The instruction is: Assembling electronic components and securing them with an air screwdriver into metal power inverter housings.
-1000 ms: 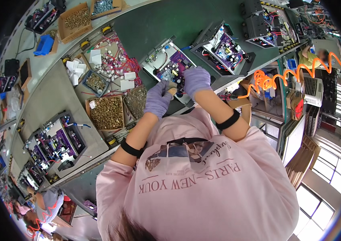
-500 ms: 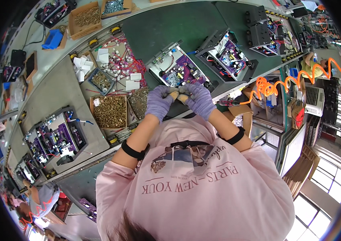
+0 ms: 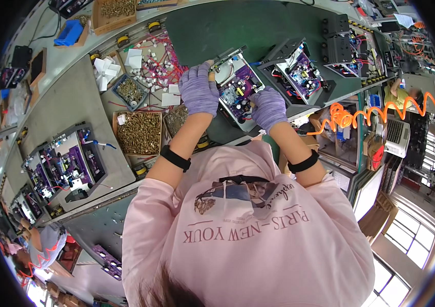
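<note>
So, the left hand in a purple knit glove [image 3: 198, 90] lies along the left edge of an open metal chassis with a purple circuit board [image 3: 240, 87], fingers pointing away. The matching gloved right hand [image 3: 269, 108] curls in at the chassis's near right side. Can't tell if either set of fingers is clamped on anything. The chassis sits on the dark green surface [image 3: 202, 30]. Left of it: a brown cardboard box [image 3: 140, 154] full of brass-coloured screws [image 3: 138, 134], and a blue-grey tray [image 3: 122, 99] of small metal parts [image 3: 129, 91]. Reddish lettering [image 3: 245, 225] runs upside down across the pale pink top [image 3: 258, 261].
</note>
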The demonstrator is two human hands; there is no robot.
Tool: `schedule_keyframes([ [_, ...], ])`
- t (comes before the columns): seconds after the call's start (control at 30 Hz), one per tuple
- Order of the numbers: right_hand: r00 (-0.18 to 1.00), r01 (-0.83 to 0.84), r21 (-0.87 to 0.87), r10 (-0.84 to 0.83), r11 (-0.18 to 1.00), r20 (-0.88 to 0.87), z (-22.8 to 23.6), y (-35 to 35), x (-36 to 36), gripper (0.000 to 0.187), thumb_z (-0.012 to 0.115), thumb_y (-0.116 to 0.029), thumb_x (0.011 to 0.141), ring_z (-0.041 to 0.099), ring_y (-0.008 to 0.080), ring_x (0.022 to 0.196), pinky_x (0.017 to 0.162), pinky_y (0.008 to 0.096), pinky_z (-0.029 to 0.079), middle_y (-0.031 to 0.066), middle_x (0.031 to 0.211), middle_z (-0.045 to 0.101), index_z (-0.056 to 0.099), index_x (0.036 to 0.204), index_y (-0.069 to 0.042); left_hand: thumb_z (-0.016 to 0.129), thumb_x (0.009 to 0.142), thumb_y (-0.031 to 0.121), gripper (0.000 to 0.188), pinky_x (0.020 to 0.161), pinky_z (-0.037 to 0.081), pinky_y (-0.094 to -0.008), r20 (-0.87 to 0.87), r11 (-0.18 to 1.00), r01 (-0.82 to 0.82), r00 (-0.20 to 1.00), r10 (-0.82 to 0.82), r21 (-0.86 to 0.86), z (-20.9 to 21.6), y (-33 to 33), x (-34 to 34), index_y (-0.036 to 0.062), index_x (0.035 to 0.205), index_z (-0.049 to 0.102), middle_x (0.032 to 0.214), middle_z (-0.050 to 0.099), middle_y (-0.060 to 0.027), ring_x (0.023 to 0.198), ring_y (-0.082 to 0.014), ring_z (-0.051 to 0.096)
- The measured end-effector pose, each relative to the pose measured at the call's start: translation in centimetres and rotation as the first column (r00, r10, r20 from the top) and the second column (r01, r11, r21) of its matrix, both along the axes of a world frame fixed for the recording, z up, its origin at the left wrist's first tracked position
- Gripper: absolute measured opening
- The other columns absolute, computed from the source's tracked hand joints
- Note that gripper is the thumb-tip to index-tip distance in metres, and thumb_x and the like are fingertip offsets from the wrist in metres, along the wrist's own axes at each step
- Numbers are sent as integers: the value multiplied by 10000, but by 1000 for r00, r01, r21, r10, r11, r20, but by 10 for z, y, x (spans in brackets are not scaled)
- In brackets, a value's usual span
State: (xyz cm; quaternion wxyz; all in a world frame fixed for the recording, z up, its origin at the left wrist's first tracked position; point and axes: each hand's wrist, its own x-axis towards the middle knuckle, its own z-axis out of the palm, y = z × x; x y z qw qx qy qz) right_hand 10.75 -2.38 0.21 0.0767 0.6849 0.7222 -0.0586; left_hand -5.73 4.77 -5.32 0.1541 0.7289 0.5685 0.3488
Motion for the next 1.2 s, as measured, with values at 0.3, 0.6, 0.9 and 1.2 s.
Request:
schedule_keyframes([
  [0.3, 997, -24, -136, 34, 990, 74, -2, 6, -1, 126, 605, -137, 677, 546, 244, 828, 757, 345, 460, 64, 749, 614, 662, 785, -109, 549, 796, 157, 274, 848, 382, -432, 42, 999, -19, 999, 21, -36, 4, 0, 0, 153, 1069, 581, 959, 588, -102, 907, -310, 516],
  [0.6, 975, 52, -418, 44, 907, 217, 2, 26, -21, 306, 727, -253, 585, 593, 241, 886, 745, 344, 493, 66, 831, 656, 686, 867, -142, 547, 795, 150, 262, 840, 378, -448, 16, 999, -31, 999, 31, -21, -2, 2, 5, 148, 1054, 584, 970, 593, -110, 891, -327, 514],
  [0.9, 993, 45, -172, -26, 984, 114, 4, 10, -8, 210, 628, -166, 670, 571, 238, 918, 769, 348, 485, 37, 873, 629, 670, 874, -136, 582, 769, 138, 282, 802, 409, -412, 4, 996, 48, 999, -48, -73, 0, 7, -6, 152, 1051, 598, 948, 606, -105, 865, -313, 535],
  [1.2, 992, 1, -296, 36, 955, 118, 1, 28, -14, 171, 650, -146, 625, 585, 260, 861, 760, 353, 469, 76, 886, 620, 672, 791, -113, 612, 712, 89, 270, 761, 423, -388, 77, 995, 91, 993, -94, 42, -7, 16, -8, 123, 980, 624, 871, 613, -92, 799, -290, 540],
])
